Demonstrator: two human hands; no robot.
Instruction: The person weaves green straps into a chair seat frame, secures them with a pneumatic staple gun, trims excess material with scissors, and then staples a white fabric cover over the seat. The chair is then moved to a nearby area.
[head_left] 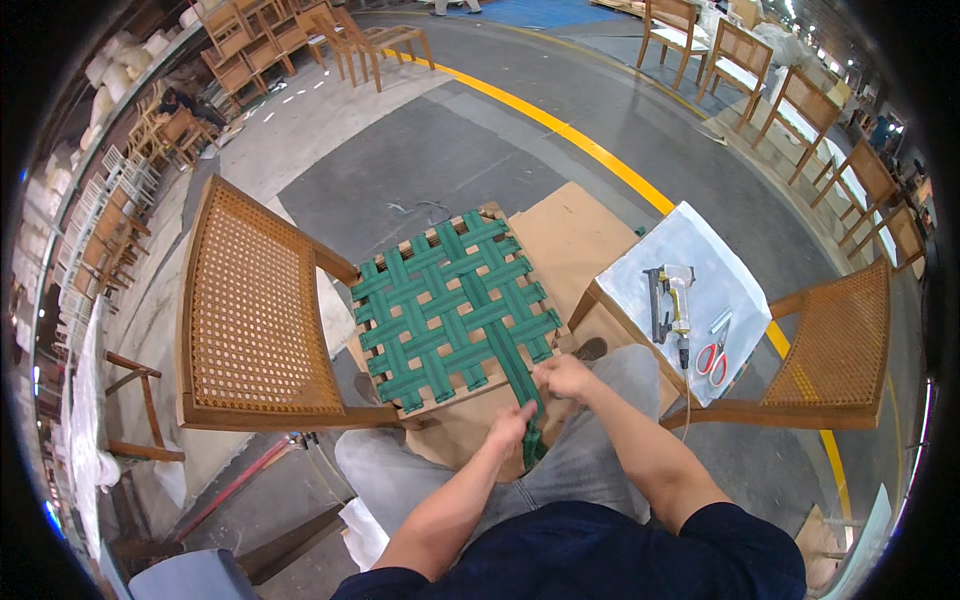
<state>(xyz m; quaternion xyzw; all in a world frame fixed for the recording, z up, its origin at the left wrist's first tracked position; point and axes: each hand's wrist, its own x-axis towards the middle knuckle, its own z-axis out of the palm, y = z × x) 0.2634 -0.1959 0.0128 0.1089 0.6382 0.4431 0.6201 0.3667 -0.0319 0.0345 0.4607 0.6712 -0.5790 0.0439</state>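
A chair seat frame with woven green webbing (440, 318) lies in front of me, between my knees and the chair's cane back (262, 300). One loose green strap (517, 380) runs over the seat's near edge and hangs down toward my lap. My left hand (507, 428) is closed on this strap below the edge. Close to the seat's near right corner, my right hand (566, 378) is closed with its fingertips at the strap's right side. The fingers partly hide the strap there.
On my right, a second chair's seat (640, 265) under a pale sheet carries a staple gun (677, 300), red-handled scissors (712, 362) and a strip of staples (720, 321). Brown cardboard (560, 235) lies on the floor. More cane-backed chairs (740, 60) line the far right.
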